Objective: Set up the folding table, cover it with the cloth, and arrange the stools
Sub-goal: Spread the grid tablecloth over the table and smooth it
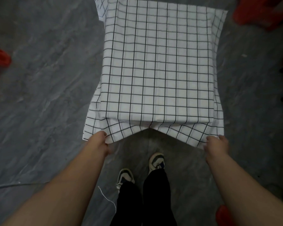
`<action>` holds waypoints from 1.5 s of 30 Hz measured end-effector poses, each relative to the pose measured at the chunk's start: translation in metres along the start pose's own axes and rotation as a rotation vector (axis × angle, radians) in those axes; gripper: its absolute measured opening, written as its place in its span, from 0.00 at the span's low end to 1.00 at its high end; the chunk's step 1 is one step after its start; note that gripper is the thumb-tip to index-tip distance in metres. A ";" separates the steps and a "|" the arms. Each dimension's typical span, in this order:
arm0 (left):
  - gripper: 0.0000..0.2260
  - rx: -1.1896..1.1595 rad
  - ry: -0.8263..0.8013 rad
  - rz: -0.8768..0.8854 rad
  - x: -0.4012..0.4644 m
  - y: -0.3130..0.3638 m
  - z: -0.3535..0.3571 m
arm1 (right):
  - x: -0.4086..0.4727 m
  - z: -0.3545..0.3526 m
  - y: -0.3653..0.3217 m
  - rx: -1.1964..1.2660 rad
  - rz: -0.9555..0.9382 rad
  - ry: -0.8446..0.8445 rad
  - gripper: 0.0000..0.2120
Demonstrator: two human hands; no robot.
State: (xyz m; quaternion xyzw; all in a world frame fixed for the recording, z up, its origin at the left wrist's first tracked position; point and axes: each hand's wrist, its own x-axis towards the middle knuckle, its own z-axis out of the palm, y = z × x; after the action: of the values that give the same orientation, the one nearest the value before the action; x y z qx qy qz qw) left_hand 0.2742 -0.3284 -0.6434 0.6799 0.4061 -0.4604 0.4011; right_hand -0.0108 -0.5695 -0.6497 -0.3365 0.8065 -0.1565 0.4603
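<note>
fingers of both hands pinch the checked cloth hem.

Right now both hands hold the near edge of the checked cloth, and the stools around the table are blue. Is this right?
Not quite. In the head view the stools are red, not blue. The rest holds: the left hand and right hand grip the near edge of the checked cloth.

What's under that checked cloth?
The cloth drapes over a flat, rectangular shape, presumably the table, which is fully covered. Below its raised near edge only grey floor shows.
</note>
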 end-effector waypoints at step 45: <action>0.35 1.904 -0.190 1.790 -0.047 -0.071 0.322 | 0.118 -0.025 0.001 -0.093 -0.263 -0.134 0.25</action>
State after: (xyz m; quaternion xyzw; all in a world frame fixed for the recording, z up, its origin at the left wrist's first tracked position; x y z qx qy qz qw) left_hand 0.1004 -0.6087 -0.6928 0.6925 -0.6956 -0.1865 -0.0418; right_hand -0.0735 -0.6510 -0.7123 -0.4699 0.7293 -0.1552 0.4725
